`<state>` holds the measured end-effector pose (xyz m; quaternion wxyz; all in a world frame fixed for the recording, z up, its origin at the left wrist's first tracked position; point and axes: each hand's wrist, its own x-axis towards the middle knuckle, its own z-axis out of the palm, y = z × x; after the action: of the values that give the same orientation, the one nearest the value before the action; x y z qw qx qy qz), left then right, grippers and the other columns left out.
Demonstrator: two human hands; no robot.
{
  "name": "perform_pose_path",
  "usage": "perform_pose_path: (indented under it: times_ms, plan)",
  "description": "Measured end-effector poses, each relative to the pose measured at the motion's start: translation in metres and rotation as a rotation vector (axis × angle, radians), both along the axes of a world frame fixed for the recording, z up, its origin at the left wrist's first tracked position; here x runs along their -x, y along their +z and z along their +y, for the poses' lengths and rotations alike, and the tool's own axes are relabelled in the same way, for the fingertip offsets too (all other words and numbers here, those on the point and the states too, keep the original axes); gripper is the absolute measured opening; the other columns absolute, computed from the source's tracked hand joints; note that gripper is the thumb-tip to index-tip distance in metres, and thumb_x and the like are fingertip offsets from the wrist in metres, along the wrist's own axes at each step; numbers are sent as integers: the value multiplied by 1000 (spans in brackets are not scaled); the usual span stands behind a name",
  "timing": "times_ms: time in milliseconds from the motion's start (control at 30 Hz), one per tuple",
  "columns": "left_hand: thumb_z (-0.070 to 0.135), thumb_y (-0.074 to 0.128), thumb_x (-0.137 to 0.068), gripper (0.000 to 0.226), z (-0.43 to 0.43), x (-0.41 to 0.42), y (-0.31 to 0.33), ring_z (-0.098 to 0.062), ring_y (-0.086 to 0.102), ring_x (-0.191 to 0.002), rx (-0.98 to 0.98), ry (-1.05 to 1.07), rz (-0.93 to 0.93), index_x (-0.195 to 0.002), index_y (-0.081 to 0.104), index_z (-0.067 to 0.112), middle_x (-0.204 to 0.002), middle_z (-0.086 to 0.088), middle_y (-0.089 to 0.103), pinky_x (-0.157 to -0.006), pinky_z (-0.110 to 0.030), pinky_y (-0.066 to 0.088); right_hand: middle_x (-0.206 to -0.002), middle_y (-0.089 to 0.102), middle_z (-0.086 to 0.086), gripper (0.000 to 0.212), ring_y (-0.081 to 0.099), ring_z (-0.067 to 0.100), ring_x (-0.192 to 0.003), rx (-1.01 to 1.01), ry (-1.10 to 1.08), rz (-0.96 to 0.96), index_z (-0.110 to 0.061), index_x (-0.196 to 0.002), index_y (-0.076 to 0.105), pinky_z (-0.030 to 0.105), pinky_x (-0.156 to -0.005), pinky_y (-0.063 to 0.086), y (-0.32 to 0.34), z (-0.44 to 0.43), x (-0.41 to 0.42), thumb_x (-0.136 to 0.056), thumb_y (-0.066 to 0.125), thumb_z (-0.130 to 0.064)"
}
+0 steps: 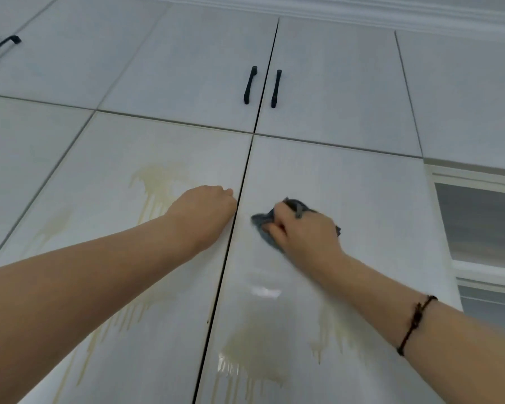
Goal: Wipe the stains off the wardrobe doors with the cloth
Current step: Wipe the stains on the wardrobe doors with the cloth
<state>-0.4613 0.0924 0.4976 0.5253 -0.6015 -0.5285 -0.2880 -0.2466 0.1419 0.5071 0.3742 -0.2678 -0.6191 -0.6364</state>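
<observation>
Two tall pale wardrobe doors meet at a dark vertical gap. The left door carries a yellowish stain with drips running down under my left forearm. My left hand rests against this door right beside the gap, its fingers curled under with nothing seen in them. My right hand grips a bunched grey cloth and presses it against the right door. Lower on the right door are a large yellowish stain and a smaller dripped stain, with a wet sheen between cloth and stains.
Above are upper cabinet doors with two black handles either side of the gap, and two further handles at far left. A white-framed glass panel stands to the right. A white cornice runs along the top.
</observation>
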Motion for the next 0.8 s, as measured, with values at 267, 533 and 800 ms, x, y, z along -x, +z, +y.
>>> perform_pose_path:
  times_ms: [267, 533, 800]
  plan:
    - [-10, 50, -78, 32, -9, -16, 14, -16, 33, -51, -46, 21, -34, -64, 33, 12, -63, -4, 36, -54, -31, 36, -86, 64, 14, 39, 63, 36, -83, -18, 157, 636, -12, -95, 55, 39, -63, 44, 64, -14, -36, -101, 46, -50]
    - [-14, 52, -79, 29, -3, -33, -1, -17, 32, -55, 0, 120, -14, -72, 38, 10, -89, -7, 43, -52, -29, 29, -70, 58, 5, 31, 54, 26, -56, 25, 20, 204, -19, -88, 56, 32, -55, 40, 6, -18, -34, -100, 42, -44]
    - [-9, 43, -85, 46, 21, -29, -23, -37, 43, -133, -67, 243, 15, -130, 52, -3, -153, -32, 22, -90, -37, 46, -60, 53, 2, 26, 50, 27, -52, 74, 205, 352, -17, -82, 50, 32, -46, 40, -29, -11, -10, -97, 50, -38]
